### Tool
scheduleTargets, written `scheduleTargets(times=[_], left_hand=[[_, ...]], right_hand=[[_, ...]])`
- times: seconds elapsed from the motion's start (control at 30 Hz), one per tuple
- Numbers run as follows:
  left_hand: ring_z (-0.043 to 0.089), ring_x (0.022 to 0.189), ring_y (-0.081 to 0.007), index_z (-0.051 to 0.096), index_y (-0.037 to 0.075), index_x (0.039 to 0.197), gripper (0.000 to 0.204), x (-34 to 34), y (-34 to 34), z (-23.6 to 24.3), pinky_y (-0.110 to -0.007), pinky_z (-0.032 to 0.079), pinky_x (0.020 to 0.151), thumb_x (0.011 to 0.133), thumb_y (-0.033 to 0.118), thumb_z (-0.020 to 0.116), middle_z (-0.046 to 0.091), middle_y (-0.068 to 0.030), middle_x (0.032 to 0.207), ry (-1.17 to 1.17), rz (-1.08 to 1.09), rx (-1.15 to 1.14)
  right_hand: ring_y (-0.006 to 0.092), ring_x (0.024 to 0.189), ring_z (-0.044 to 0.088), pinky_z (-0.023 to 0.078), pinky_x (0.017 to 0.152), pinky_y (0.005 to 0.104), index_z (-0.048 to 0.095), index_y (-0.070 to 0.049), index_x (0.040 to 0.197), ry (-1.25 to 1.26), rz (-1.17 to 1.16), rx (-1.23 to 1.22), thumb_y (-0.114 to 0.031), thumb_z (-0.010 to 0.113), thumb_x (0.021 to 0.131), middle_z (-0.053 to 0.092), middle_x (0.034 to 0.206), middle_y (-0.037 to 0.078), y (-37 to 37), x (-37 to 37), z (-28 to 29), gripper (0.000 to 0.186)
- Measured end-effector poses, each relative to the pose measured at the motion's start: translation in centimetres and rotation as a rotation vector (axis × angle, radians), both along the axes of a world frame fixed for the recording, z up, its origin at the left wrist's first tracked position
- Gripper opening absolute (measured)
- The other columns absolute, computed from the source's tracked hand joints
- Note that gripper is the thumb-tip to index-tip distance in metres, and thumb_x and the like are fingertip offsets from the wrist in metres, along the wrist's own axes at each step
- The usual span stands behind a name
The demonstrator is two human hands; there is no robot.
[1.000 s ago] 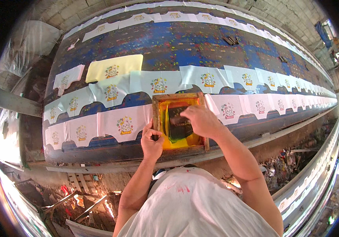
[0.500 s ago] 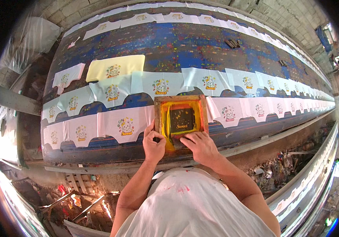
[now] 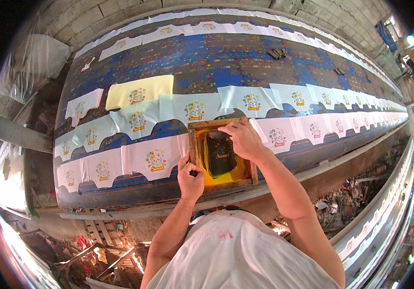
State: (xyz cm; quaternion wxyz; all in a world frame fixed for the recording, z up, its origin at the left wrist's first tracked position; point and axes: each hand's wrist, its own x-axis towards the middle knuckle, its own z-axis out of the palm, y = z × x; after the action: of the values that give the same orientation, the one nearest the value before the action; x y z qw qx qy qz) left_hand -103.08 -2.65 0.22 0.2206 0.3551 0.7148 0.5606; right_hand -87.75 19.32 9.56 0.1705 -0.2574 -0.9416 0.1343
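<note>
A wooden screen frame (image 3: pixel 253 171) with yellow ink around a dark printed middle lies on the nearest row of pale pink fabric pieces (image 3: pixel 156 151). My left hand (image 3: pixel 190 180) is closed at the frame's left bar, gripping it. My right hand (image 3: pixel 243 139) reaches over the upper part of the screen, fingers closed and pressed inside the frame; what they hold is too hidden to name. Beyond the frame lies a row of pale blue pieces (image 3: pixel 192 98) printed with colourful cartoon designs.
The long paint-spotted table (image 3: pixel 207 58) carries further white pieces (image 3: pixel 209 26) along its far side, a yellow piece (image 3: pixel 149 86) and small dark objects (image 3: pixel 277 53). A concrete block wall (image 3: pixel 110 7) runs behind. Debris (image 3: pixel 120 260) lies below the front edge; a grey beam (image 3: pixel 19 130) stands at left.
My right hand has swept from near the screen's lower edge half a second ago up to its upper part. My left hand has stayed at the left bar.
</note>
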Motion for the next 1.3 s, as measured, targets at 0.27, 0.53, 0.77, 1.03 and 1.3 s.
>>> scheduleTargets(times=[0.27, 0.53, 0.77, 1.03, 1.3], left_hand=[[0.056, 0.157, -0.0425, 0.070, 0.002, 0.080, 0.013, 0.0, -0.2, 0.4, -0.047, 0.042, 0.130, 0.083, -0.008, 0.078, 0.059, -0.0275, 0.169, 0.010, -0.001, -0.040], [0.057, 0.156, -0.0423, 0.069, 0.004, 0.083, 0.016, -0.1, -0.1, -0.1, -0.048, 0.043, 0.129, 0.083, -0.006, 0.082, 0.061, -0.0294, 0.166, 0.090, 0.009, -0.050], [0.058, 0.156, -0.0414, 0.069, 0.005, 0.083, 0.016, 0.0, -0.2, 1.0, -0.048, 0.043, 0.129, 0.081, -0.007, 0.081, 0.060, -0.0308, 0.167, 0.133, 0.037, -0.053], [0.059, 0.153, -0.0409, 0.069, 0.005, 0.080, 0.017, 7.1, 4.3, 3.1, -0.049, 0.042, 0.130, 0.082, -0.007, 0.080, 0.060, -0.0293, 0.167, 0.236, 0.012, 0.121], [0.057, 0.156, -0.0400, 0.068, 0.005, 0.082, 0.018, 17.9, 12.5, 1.1, -0.048, 0.039, 0.131, 0.080, -0.008, 0.081, 0.060, -0.0293, 0.169, 0.088, -0.019, 0.097]], right_hand=[[0.0340, 0.115, 0.074, 0.055, 0.105, 0.0514, 0.080, -0.016, 0.139, -0.039, 0.111, -0.037, -0.003, 0.070, 0.091, 0.076, 0.121, 0.009, -7.9, 4.3, -0.4, 0.051], [0.0327, 0.125, 0.070, 0.055, 0.108, 0.0513, 0.080, -0.016, 0.140, -0.129, 0.131, -0.071, -0.012, 0.071, 0.095, 0.073, 0.132, 0.009, -12.6, 7.5, 0.8, 0.046], [0.0366, 0.141, 0.066, 0.054, 0.118, 0.0530, 0.078, -0.007, 0.137, 0.234, -0.035, -0.213, -0.016, 0.087, 0.095, 0.071, 0.146, 0.014, -12.4, 11.6, -0.6, 0.043], [0.0339, 0.139, 0.070, 0.052, 0.120, 0.0457, 0.077, -0.002, 0.138, 0.640, -0.264, -0.635, -0.005, 0.081, 0.102, 0.077, 0.143, 0.019, -8.3, 20.9, -3.4, 0.036], [0.0342, 0.144, 0.067, 0.049, 0.124, 0.0466, 0.078, -0.005, 0.139, 0.657, -0.321, -0.593, -0.003, 0.080, 0.101, 0.076, 0.146, 0.016, -1.6, 31.5, -4.5, 0.038]])
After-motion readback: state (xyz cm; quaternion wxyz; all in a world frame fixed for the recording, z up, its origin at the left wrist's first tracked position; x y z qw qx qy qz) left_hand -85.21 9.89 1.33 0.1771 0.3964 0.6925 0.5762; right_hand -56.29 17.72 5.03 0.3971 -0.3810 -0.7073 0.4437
